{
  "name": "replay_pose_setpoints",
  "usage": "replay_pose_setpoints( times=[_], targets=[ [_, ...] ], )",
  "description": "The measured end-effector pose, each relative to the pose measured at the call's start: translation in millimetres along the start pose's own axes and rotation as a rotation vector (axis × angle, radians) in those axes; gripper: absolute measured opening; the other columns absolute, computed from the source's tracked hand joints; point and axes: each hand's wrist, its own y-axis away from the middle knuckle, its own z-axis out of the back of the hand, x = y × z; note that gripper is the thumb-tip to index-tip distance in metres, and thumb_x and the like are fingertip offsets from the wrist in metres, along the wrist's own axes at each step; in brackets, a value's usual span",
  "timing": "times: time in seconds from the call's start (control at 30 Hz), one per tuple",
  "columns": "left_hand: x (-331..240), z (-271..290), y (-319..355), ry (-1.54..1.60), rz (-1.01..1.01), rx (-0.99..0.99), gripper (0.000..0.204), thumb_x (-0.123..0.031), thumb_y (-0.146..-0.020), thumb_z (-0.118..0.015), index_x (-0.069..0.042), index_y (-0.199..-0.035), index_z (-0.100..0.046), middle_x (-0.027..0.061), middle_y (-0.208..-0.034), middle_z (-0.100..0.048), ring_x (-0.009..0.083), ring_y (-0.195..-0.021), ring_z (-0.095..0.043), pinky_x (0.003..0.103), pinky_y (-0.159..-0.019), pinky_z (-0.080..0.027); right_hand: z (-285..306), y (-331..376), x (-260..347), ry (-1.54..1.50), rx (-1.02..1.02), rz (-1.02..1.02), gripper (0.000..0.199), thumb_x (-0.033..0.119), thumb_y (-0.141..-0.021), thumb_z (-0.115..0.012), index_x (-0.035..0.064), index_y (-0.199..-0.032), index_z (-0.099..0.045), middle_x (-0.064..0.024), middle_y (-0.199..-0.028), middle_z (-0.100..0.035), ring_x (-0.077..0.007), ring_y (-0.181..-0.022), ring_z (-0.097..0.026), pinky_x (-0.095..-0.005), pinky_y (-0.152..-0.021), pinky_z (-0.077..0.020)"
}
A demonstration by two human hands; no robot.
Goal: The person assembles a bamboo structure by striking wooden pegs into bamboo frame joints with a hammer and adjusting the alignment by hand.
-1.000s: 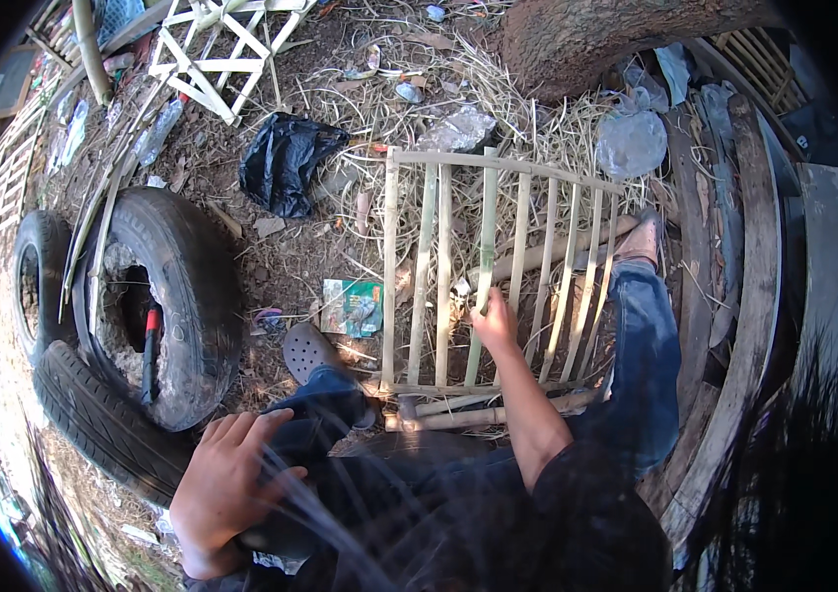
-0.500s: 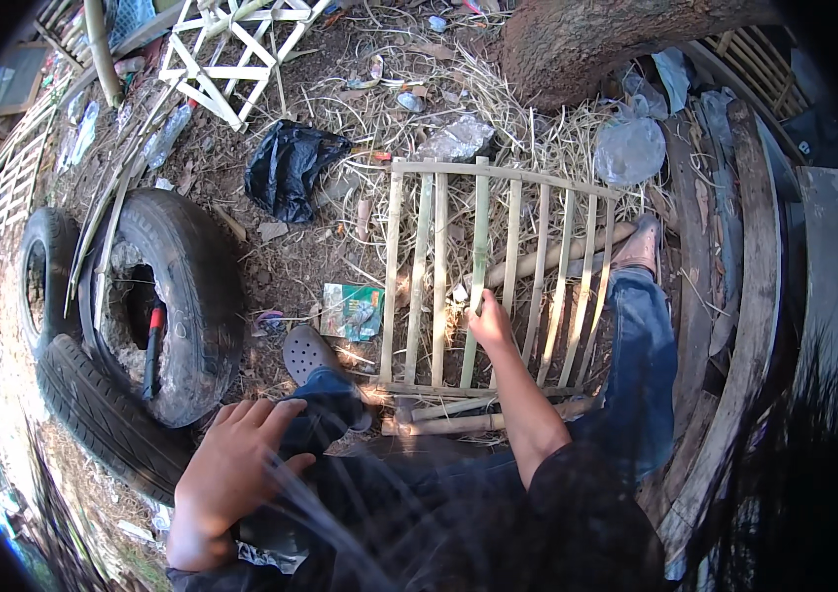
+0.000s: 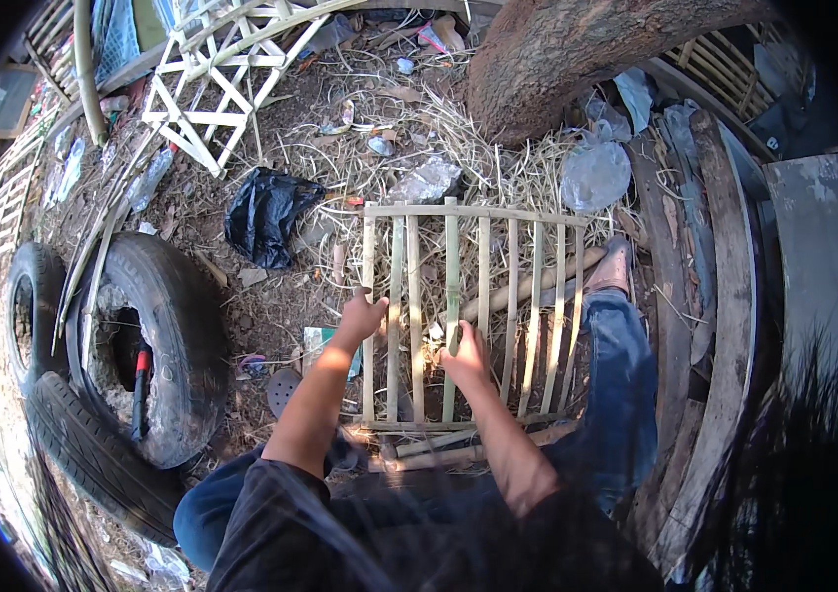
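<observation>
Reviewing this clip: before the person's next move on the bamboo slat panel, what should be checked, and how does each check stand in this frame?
1. Left hand on the pale bamboo slat panel: ok, it grips the outermost left slat.
2. Right hand on the panel: ok, it rests on a middle slat; how firm the grip is, cannot tell.
3. Panel lies supported: ok, flat on straw and dirt, with the brown shoe at its right edge.
4. Lower crossbar joints sound: cannot tell, loose sticks cross there.
5. Room on the left: not ok, a crumpled black plastic bag and worn black rubber tyres lie close.
6. Tool in either hand: cannot tell, none visible.
</observation>
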Motion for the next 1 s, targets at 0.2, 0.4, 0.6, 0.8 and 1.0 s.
replay_pose_setpoints(
  times=[0.2,0.4,0.6,0.8,1.0],
  targets=[
    [-8,-58,6,0.407,0.128,0.167,0.04,-0.029,-0.094,-0.061,0.003,-0.117,-0.053,0.0112,-0.078,-0.065,0.0148,-0.068,-0.062,0.032,-0.063,-0.051,-15,-50,16,-0.166,0.054,0.12,0.064,0.025,-0.081,-0.072,0.0054,-0.135,-0.044,-0.0217,-0.111,-0.061,-0.0386,-0.1,-0.062,-0.044,-0.087,-0.0509],
    [3,-44,20,0.16,0.049,-0.168,0.031,-0.026,-0.093,-0.061,0.003,-0.103,-0.056,0.0141,-0.07,-0.062,0.0289,-0.06,-0.062,0.041,-0.061,-0.052,-54,-96,33,-0.083,0.245,0.053,0.057,0.027,-0.085,-0.064,0.0055,-0.133,-0.043,-0.0288,-0.115,-0.062,-0.0445,-0.109,-0.059,-0.0486,-0.096,-0.0468],
    [-74,-8,22,-0.342,-0.046,-0.303,0.054,-0.017,-0.076,-0.069,-0.004,-0.124,-0.048,0.0192,-0.133,-0.048,0.0357,-0.12,-0.049,0.046,-0.094,-0.045,-49,-87,23,-0.041,0.16,0.05,0.049,0.025,-0.088,-0.059,0.0053,-0.13,-0.044,-0.0264,-0.11,-0.064,-0.0434,-0.104,-0.062,-0.0512,-0.092,-0.0476],
    [-111,5,-71,-0.626,-0.505,-0.37,0.064,-0.014,-0.085,-0.055,-0.01,-0.146,-0.035,0.0158,-0.147,-0.04,0.0304,-0.14,-0.033,0.052,-0.116,-0.022,-42,-88,27,0.004,0.146,-0.012,0.048,0.027,-0.088,-0.057,0.0047,-0.128,-0.044,-0.0266,-0.105,-0.065,-0.0443,-0.098,-0.063,-0.052,-0.087,-0.0499],
    [-119,6,-96,-0.943,-0.454,-0.17,0.064,-0.017,-0.09,-0.048,-0.014,-0.151,-0.028,0.0101,-0.155,-0.032,0.0264,-0.147,-0.022,0.057,-0.118,-0.011,-43,-89,17,-0.019,0.103,0.02,0.047,0.025,-0.085,-0.063,0.0055,-0.124,-0.046,-0.0261,-0.101,-0.066,-0.0438,-0.093,-0.065,-0.0512,-0.083,-0.0519]
  ],
)
